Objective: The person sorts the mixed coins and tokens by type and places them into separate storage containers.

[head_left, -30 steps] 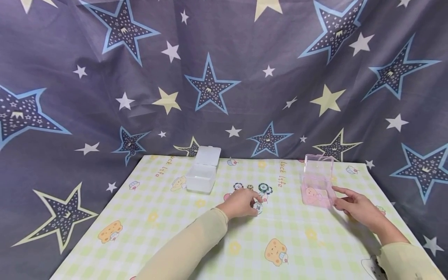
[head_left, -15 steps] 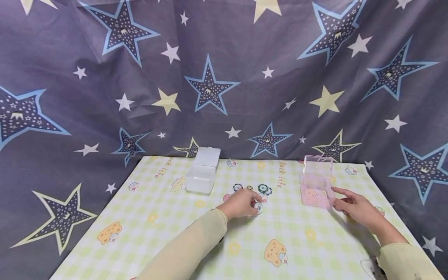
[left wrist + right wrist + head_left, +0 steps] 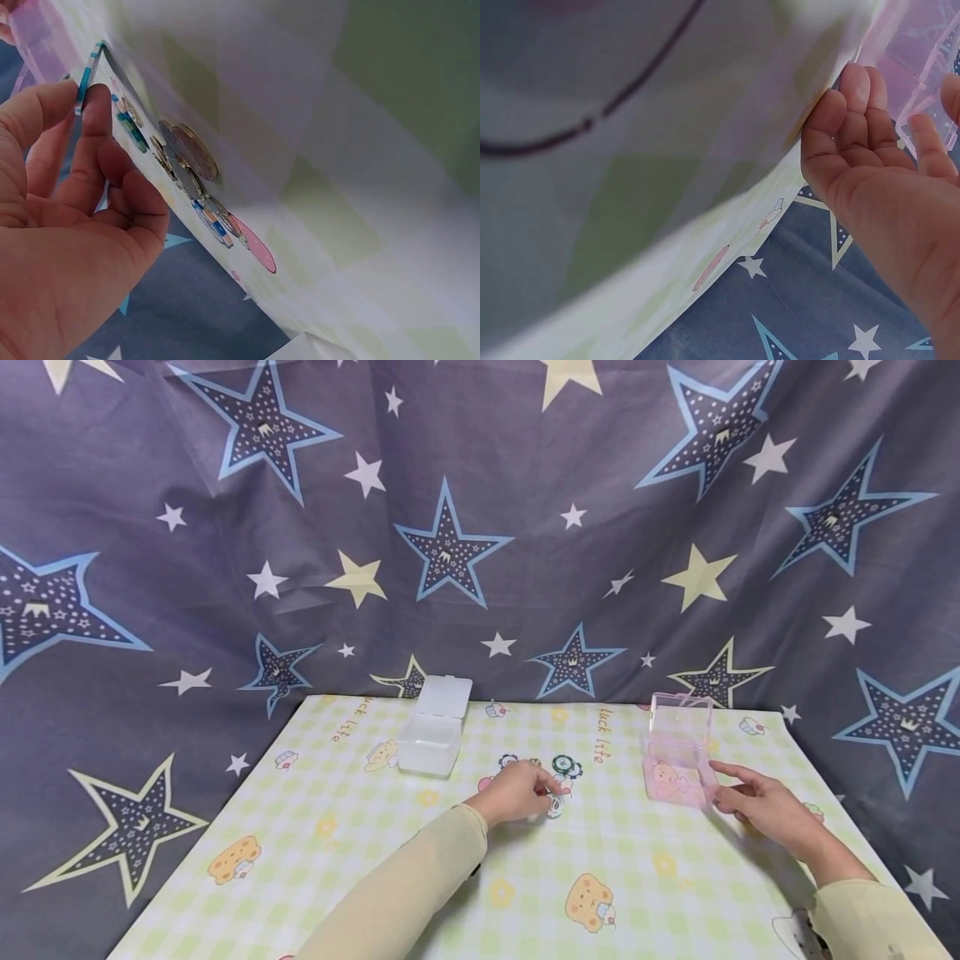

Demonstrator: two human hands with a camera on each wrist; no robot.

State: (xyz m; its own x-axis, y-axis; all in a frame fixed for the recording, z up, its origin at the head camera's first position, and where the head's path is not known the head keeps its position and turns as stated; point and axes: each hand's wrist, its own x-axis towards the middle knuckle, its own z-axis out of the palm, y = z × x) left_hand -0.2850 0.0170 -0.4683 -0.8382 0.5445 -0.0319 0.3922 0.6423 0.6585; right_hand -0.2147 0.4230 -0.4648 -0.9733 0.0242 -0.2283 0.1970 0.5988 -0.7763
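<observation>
My left hand (image 3: 517, 791) pinches a poker chip (image 3: 555, 807) between thumb and finger. In the left wrist view the chip (image 3: 90, 76) stands on edge, its rim striped teal and white. Beyond that hand lie several coins (image 3: 193, 154) and more chips, among them a green-rimmed chip (image 3: 566, 765). At the right, a clear pink box (image 3: 678, 781) stands with its lid up. My right hand (image 3: 768, 810) rests at the box's right side, index finger and thumb against it. The other fingers are loosely bent in the right wrist view.
A white translucent box (image 3: 431, 747) stands with its lid up at the back left of the table. A checked cloth (image 3: 390, 868) with cartoon prints covers the tabletop. Behind the table hangs a dark star-patterned curtain (image 3: 517, 452).
The chip in my left hand has turned and tilted, and its printed number no longer reads plainly. My left fingers have shifted slightly. My right hand and both boxes stay in place.
</observation>
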